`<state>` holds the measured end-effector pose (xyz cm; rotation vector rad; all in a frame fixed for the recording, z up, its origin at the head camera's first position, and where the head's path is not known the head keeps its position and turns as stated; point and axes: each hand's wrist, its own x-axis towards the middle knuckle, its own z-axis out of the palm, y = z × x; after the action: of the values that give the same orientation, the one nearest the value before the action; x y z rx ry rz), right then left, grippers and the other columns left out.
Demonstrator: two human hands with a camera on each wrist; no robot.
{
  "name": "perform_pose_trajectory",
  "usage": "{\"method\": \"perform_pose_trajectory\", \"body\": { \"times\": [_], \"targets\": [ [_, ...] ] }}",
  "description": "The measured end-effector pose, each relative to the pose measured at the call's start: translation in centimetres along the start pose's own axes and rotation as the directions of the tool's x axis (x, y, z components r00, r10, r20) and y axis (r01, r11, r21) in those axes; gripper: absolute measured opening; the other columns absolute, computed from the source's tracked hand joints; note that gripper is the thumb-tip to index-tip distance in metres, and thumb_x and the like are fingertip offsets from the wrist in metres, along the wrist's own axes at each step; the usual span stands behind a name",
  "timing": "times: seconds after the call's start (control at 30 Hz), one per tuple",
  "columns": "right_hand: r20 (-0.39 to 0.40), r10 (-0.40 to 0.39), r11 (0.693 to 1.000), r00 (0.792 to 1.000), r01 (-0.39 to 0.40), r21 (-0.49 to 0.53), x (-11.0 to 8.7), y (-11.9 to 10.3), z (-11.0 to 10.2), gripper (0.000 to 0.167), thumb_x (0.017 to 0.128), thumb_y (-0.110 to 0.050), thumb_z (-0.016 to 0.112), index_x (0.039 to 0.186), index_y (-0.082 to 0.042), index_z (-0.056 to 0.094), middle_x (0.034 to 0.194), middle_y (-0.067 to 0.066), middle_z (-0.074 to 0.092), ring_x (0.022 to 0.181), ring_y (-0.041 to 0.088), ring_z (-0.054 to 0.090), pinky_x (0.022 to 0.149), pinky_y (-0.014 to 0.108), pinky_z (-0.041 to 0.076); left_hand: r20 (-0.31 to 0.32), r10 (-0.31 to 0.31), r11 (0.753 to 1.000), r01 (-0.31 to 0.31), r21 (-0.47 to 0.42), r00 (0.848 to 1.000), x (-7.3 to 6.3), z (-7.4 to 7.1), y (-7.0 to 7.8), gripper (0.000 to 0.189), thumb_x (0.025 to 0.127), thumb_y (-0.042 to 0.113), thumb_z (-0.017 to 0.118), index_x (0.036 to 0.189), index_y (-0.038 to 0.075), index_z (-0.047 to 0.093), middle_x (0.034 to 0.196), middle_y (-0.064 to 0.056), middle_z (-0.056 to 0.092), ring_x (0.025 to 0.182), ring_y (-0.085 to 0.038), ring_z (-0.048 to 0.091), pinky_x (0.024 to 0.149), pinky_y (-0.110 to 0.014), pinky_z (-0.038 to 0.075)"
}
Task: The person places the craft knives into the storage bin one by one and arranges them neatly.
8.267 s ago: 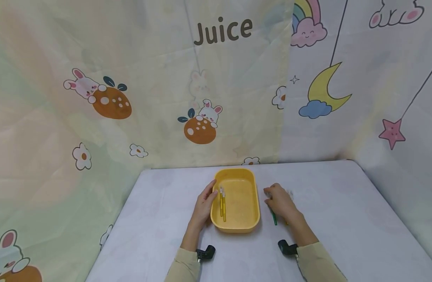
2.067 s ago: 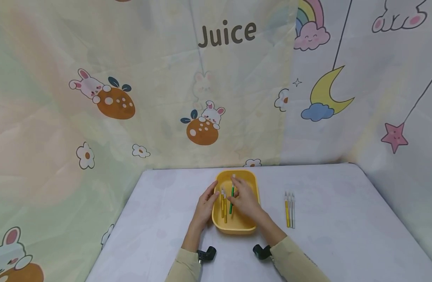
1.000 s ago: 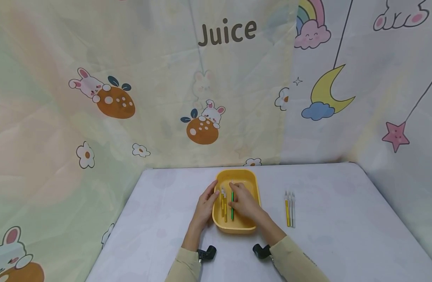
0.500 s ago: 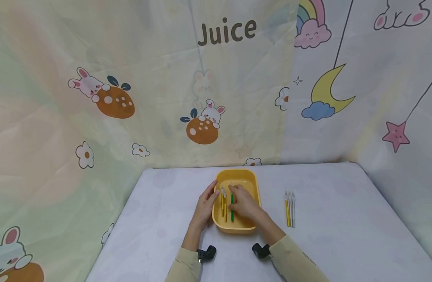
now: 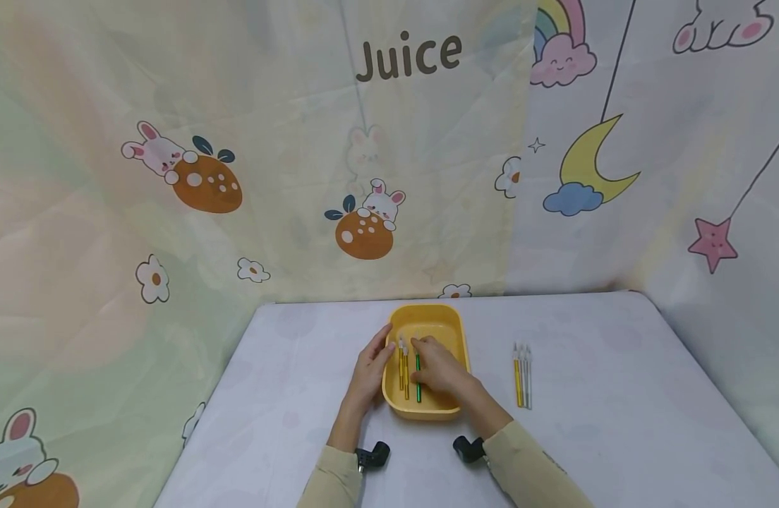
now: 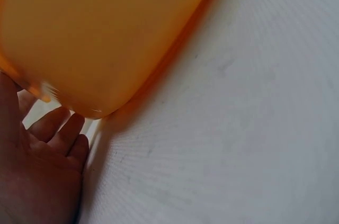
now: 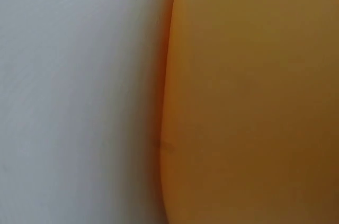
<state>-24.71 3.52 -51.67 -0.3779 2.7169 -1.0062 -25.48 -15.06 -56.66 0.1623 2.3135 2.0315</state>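
A yellow plastic tray (image 5: 437, 406) stands on the table. My left hand (image 5: 366, 370) grips its left side, thumb at the rim and fingers along the outer wall. In the left wrist view the fingertips of that hand (image 6: 47, 166) touch the tray wall (image 6: 122, 49). Inside the tray, my right hand (image 5: 440, 367) pinches a slim green pen-shaped tool (image 5: 418, 395) between thumb and fingers; its upper end is largely hidden. Left of it lie two gold pen-shaped tools (image 5: 406, 377) with pale tips, side by side. Only the tray's side (image 7: 238, 102) shows in the right wrist view.
To the right of the tray, a gold pen-shaped tool (image 5: 518, 384) and two silver ones (image 5: 527, 381) lie in a row on the white tabletop (image 5: 618, 395). Printed cloth (image 5: 288, 141) hangs behind the table and on both sides.
Earlier, my right hand was over the tools on the table at right; it brought the green one into the tray. Lately it has shifted slightly toward me. The left hand stays at the tray.
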Motion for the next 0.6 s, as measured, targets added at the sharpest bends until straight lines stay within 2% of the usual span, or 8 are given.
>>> {"method": "perform_pose_trajectory", "body": {
  "times": [0.13,0.27,0.6],
  "targets": [
    [0.016,0.009,1.0,1.0,-0.009,-0.008,0.05,-0.03,-0.03,0.076,0.089,-0.017,0.084,0.154,-0.003,0.048,0.151,0.02,0.051,0.127,0.029,0.057,0.118,0.052,0.044,0.002,-0.002,1.0,0.002,-0.019,1.0,0.01,0.03,0.0,0.049,0.11,0.033,0.052,0.158,0.033,0.045,0.166,0.013,0.037,0.158,-0.018,0.028,0.129,-0.045,0.026],
    [0.024,0.015,1.0,1.0,-0.014,-0.014,0.09,-0.08,-0.05,0.074,0.089,-0.017,0.083,0.153,-0.002,0.049,0.15,0.02,0.053,0.121,0.027,0.057,0.117,0.051,0.046,0.003,0.003,1.0,-0.002,-0.025,1.0,0.01,0.04,-0.04,0.049,0.11,0.033,0.053,0.158,0.032,0.045,0.167,0.009,0.037,0.159,-0.02,0.028,0.129,-0.046,0.027],
    [0.02,0.004,1.0,1.0,-0.004,-0.027,-0.04,-0.08,-0.02,0.067,0.091,-0.018,0.082,0.149,0.0,0.054,0.146,0.019,0.055,0.115,0.026,0.057,0.114,0.05,0.048,0.006,0.001,1.0,-0.001,-0.022,1.0,0.01,0.04,-0.17,0.049,0.11,0.034,0.052,0.158,0.033,0.045,0.167,0.009,0.037,0.158,-0.021,0.03,0.128,-0.047,0.029]
  ]
}}
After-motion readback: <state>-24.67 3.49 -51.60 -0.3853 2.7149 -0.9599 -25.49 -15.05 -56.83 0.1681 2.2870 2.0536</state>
